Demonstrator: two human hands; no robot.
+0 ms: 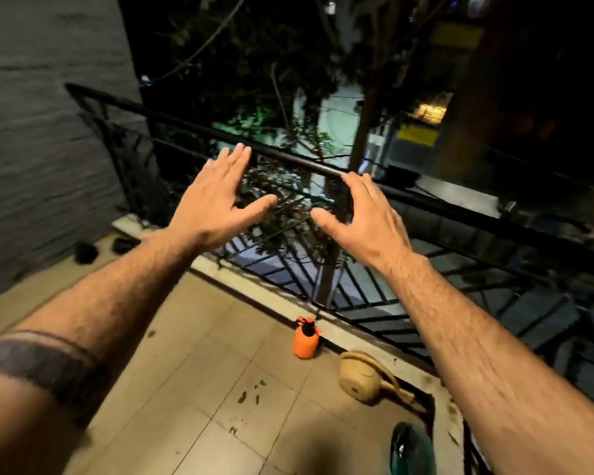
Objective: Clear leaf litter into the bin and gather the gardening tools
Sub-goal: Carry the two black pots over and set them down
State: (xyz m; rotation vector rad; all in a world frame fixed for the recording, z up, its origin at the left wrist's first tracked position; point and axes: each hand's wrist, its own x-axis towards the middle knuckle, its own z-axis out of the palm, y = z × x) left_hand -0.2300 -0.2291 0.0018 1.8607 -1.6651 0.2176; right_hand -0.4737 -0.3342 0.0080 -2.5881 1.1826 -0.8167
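Note:
My left hand (220,197) and my right hand (360,214) are held out in front of me at the height of the balcony railing (309,166), both open with fingers spread and holding nothing. On the tiled floor below, an orange spray bottle (305,339) stands upright by the railing's kerb. To its right a beige watering can (364,378) lies on its side. Small dark dry leaves (251,392) are scattered on the tiles between them. A rounded teal object (410,450) shows at the bottom edge.
A grey wall (48,149) closes off the left side. Two small dark pots (86,252) sit on the floor by that wall. Beyond the railing are trees and a lit street far below. The image is blurred by motion.

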